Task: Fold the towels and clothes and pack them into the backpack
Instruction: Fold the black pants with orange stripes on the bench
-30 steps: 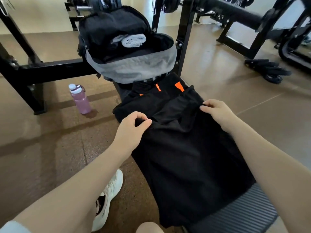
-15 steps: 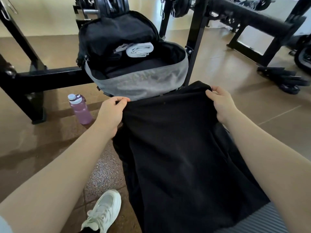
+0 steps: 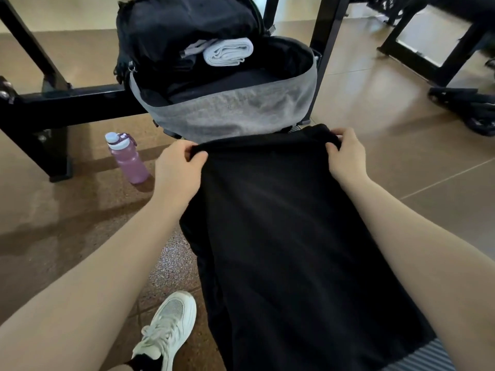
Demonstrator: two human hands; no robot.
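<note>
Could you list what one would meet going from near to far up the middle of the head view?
Black garment → hands gripping its far edge, left hand and right hand → backpack → rolled grey towel inside it.

Count as it stands: one backpack (image 3: 227, 113), open at the top. One rolled white towel (image 3: 227, 52) lying inside the backpack. One black garment (image 3: 289, 236) spread just in front of the backpack, two hands on its far edge, left hand (image 3: 178, 172) and right hand (image 3: 347, 156). One purple water bottle (image 3: 127, 158) left of the backpack. One white sneaker (image 3: 167, 328) nearer the camera.
</note>
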